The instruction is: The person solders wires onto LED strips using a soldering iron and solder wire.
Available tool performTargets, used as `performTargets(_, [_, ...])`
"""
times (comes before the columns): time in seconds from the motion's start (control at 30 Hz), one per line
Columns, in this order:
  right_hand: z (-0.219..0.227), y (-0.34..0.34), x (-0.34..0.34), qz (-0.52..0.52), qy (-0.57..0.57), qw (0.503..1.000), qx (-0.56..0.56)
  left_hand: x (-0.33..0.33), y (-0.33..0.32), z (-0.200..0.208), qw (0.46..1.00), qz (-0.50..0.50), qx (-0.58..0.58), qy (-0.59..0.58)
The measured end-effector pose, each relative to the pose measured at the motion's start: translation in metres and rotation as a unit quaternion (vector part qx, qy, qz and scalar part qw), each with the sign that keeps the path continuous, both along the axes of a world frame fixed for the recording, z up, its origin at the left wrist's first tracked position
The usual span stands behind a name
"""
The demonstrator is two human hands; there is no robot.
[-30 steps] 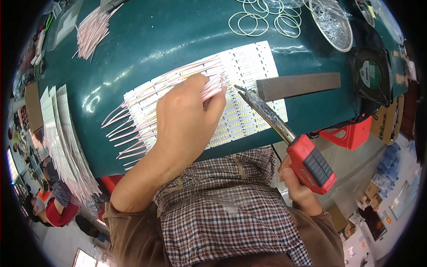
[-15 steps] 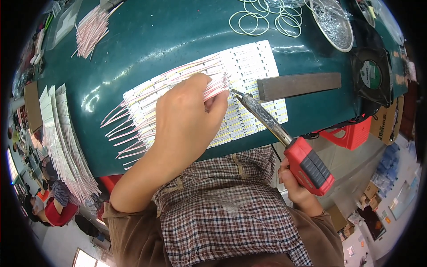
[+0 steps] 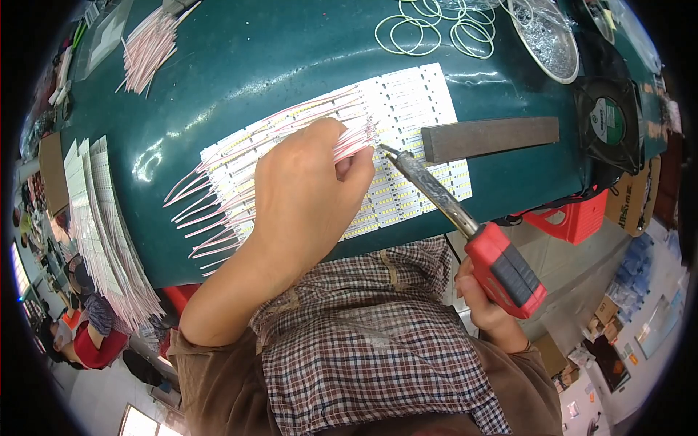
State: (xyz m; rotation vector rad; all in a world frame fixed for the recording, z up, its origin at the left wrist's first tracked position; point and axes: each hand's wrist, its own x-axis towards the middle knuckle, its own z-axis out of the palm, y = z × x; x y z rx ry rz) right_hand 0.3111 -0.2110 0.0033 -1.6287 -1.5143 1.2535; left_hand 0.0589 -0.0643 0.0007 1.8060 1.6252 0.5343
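My left hand (image 3: 302,182) rests over a panel of white LED boards (image 3: 411,94) with rows of yellow chips. Its thumb and fingers are closed on thin red-and-white wires (image 3: 352,143), whose ends meet the pads near the panel's middle. Several such wires lie along the boards and trail off the left edge. In my right hand (image 3: 483,301) is a soldering iron (image 3: 502,265) with a red and black handle. The iron's tip is close to the wire ends, just right of my left thumb; whether it touches a pad is too small to tell.
A dark rectangular bar (image 3: 494,139) lies across the panel's right part. Beyond it stands a black fan (image 3: 607,120). Wire loops (image 3: 407,33) and an oval dish (image 3: 545,43) are at the back. A wire bundle (image 3: 149,51) and stacked wired boards (image 3: 98,211) are on the left.
Almost nothing differs. The panel's far edge and the iron's tip sit very slightly higher in the picture; both hands keep their grip.
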Motion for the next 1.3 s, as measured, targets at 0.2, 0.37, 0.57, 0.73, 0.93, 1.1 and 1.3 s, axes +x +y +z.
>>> performTargets(0.2, [0.004, 0.0, 0.001, -0.023, 0.027, 0.999, -0.027, 0.0, 0.0, 0.0, 1.0, -0.01, -0.003, 0.021])
performTargets(0.37, [0.004, 0.001, 0.001, -0.03, 0.051, 0.998, -0.015, -0.003, 0.003, 0.003, 0.999, -0.001, -0.041, -0.027])
performTargets(0.57, [0.005, 0.001, 0.001, -0.036, 0.062, 0.997, -0.02, -0.022, 0.011, 0.008, 0.995, -0.006, -0.081, -0.064])
performTargets(0.73, [0.008, -0.003, 0.003, -0.054, 0.062, 0.996, -0.031, -0.031, 0.02, 0.04, 0.997, 0.045, 0.053, -0.03])
performTargets(0.93, [0.005, -0.008, 0.008, -0.019, 0.019, 0.999, -0.024, -0.008, -0.001, 0.03, 0.997, 0.013, -0.056, -0.052])
performTargets(1.1, [0.002, -0.013, 0.008, 0.01, -0.017, 1.0, -0.004, -0.001, -0.006, 0.012, 0.996, 0.013, -0.075, -0.047])
performTargets(1.3, [-0.002, -0.008, 0.001, 0.008, -0.025, 0.999, 0.03, 0.001, -0.005, 0.008, 0.999, 0.002, -0.049, -0.022])
